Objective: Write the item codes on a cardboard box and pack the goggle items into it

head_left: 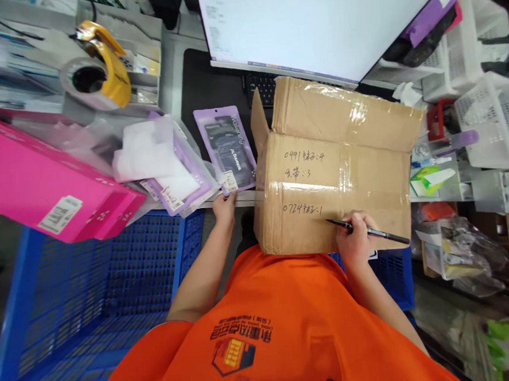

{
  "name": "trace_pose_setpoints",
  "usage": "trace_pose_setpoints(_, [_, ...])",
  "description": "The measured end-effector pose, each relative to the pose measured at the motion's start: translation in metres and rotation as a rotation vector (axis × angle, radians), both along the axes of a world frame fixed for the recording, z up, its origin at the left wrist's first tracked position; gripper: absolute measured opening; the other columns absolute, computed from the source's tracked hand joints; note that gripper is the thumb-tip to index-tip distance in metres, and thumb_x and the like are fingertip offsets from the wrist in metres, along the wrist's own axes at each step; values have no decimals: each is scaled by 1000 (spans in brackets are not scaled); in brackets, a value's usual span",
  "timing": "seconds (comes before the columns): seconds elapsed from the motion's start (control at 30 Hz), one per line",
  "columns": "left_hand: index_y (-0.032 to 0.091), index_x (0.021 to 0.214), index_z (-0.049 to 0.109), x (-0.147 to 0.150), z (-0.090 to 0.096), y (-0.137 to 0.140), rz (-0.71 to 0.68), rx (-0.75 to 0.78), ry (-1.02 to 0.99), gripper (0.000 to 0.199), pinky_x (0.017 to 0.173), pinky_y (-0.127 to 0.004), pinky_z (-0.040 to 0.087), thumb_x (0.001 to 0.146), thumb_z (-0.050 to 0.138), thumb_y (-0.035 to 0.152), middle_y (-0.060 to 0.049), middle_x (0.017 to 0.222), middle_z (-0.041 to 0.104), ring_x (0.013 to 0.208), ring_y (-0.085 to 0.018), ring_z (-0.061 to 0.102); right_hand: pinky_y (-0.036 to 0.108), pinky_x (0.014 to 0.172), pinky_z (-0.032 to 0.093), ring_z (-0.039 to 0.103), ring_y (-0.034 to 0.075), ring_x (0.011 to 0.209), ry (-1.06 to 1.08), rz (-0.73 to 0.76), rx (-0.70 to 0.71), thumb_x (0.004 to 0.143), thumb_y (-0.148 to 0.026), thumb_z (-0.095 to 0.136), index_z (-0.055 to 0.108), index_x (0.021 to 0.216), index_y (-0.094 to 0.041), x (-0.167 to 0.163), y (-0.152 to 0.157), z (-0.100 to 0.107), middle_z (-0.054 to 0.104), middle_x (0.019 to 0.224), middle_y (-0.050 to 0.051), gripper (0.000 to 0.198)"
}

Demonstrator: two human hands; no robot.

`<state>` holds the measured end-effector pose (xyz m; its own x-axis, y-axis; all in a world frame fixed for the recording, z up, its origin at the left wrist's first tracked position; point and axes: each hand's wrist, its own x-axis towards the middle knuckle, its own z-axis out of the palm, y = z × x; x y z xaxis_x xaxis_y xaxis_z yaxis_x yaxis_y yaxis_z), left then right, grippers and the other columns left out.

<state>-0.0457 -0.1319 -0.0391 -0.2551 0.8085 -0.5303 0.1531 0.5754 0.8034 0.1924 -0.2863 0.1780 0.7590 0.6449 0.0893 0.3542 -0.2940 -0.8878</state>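
My right hand (354, 239) is closed round a black pen (389, 237), its tip at the handwriting on a cardboard box (376, 200). Several handwritten lines of numbers and characters run across the left part of the box, whose flaps stand up at the far and left sides. With its fingers pinched, my left hand (224, 208) grips the lower edge of a flat purple and black package (228, 149) near a white label. Left of that package, other purple packages (198, 188) lie with white wrapped items (152, 151) on top.
A monitor (313, 26) and keyboard (262, 89) stand behind the box. Pink boxes (55, 179) and a yellow tape dispenser (116, 78) are at the left, above a blue crate (130, 278). White baskets (491, 118) line the right side.
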Motion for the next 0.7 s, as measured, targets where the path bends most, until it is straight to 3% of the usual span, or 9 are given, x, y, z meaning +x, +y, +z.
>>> trace_pose_setpoints(0.2, [12,82,72,1,7,0,36,-7,-12,23,70,-28,40,75,67,32,-4,71,64,69,-18,54,26,56,42,52,12,57,-11,391,22,96,-33,60,64,69,-16,-26,-9,6,57,63,0,32])
trace_pose_setpoints(0.27, [13,80,72,2,8,-3,42,-9,-14,18,72,-29,41,76,67,30,-5,75,67,73,-19,58,26,57,42,54,13,59,-31,432,-17,96,-33,61,66,72,-16,-30,-10,2,59,65,1,30])
trace_pose_setpoints(0.47, [14,71,71,-13,9,-11,78,-66,-15,14,73,-29,44,72,75,27,-7,74,69,74,-19,62,29,53,40,53,16,57,17,288,-150,92,-46,63,68,76,-15,-35,-5,-6,60,66,4,36])
trace_pose_setpoints(0.7, [15,69,72,-71,20,-53,168,-144,16,9,74,-30,44,75,76,22,-7,75,69,74,-18,62,31,49,39,54,19,55,78,180,-277,81,-44,65,67,76,-17,-46,4,8,60,64,5,28])
